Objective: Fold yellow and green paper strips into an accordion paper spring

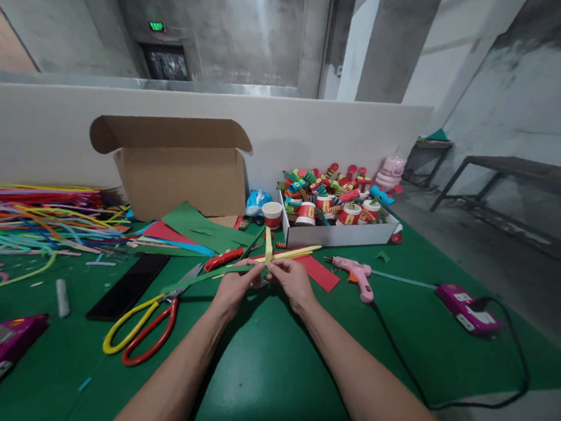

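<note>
My left hand (238,287) and my right hand (290,280) meet over the middle of the table, fingertips pinched close together. Between them a yellow paper strip (267,243) stands up from the fingertips. A green paper strip (208,277) runs out leftward from my left fingers, across the scissors blades. The strips seem to meet at the fingertips, though the fingers cover that spot. Just beyond my hands lie more yellow strips (296,252) and a red paper piece (321,272). Large scissors (164,312) with yellow and red handles rest left of my left hand.
A white box (341,234) of paper-cup figures stands behind right, beside a paper cup (272,216). Rightward lie a pink glue gun (357,272) and a purple power strip (469,310) with a cable. At left are a black phone (128,286) and colourful strips (55,217).
</note>
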Motion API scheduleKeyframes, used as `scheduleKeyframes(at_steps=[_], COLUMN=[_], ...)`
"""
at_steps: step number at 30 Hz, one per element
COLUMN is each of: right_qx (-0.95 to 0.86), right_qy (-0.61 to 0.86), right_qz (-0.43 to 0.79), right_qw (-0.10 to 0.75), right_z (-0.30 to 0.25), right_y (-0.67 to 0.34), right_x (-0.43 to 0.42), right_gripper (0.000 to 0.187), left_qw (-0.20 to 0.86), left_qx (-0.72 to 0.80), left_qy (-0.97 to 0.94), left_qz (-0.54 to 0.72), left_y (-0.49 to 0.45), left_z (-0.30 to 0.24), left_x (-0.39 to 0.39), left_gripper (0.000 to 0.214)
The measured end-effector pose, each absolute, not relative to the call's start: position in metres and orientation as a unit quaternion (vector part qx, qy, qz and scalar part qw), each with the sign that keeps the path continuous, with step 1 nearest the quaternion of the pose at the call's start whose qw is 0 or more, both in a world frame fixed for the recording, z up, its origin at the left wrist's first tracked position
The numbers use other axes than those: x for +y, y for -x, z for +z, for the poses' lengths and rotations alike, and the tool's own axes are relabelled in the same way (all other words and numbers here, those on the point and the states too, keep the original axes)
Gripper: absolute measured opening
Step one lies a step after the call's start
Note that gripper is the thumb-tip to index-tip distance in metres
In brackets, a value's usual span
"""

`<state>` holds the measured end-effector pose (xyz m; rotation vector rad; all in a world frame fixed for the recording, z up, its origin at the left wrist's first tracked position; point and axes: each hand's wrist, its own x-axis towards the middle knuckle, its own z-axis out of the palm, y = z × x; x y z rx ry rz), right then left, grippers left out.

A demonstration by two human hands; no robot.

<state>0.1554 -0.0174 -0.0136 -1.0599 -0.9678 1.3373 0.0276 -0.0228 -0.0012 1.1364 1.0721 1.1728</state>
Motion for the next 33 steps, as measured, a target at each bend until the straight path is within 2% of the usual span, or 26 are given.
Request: scheduleKeyframes(at_steps=[5, 12, 18, 25, 33], right_qx=[-0.402, -0.386, -0.336, -0.358, -0.357], right_qy=[0.431, 0.436, 0.425, 0.43, 0.405], right_qz=[0.583, 0.635, 0.65, 0.662, 0.656], right_qw=[0.559, 0.508, 0.533, 0.499, 0.527], right_z=[-0.0141, -0.0135, -0.0167, -0.0136, -0.015], right_y=[-0.1538, -0.1598, -0.1576, -0.1593, -0.157], right_x=[-0.0188, -0.0187, -0.017, -0.0188, -0.0193], right_gripper=[0.024, 0.027, 0.029, 0.033, 0.029], left_qw=[0.578, 0.565, 0.599, 0.552, 0.55], left_qx=[0.449, 0.457, 0.438, 0.484, 0.457], left_qy=[-0.446, -0.467, -0.481, -0.507, -0.519], left_qz=[0.516, 0.503, 0.467, 0.452, 0.468], left_y=[-0.0283, -0.0266, -0.0278, -0.0227, -0.022], left_z=[-0.006, -0.0057, -0.0003, -0.0047, -0.0024], left_x=[-0.0206, -0.0209, -0.0214, -0.0174, -0.0178], left_gripper=[0.034, 0.028, 0.029, 0.029, 0.03])
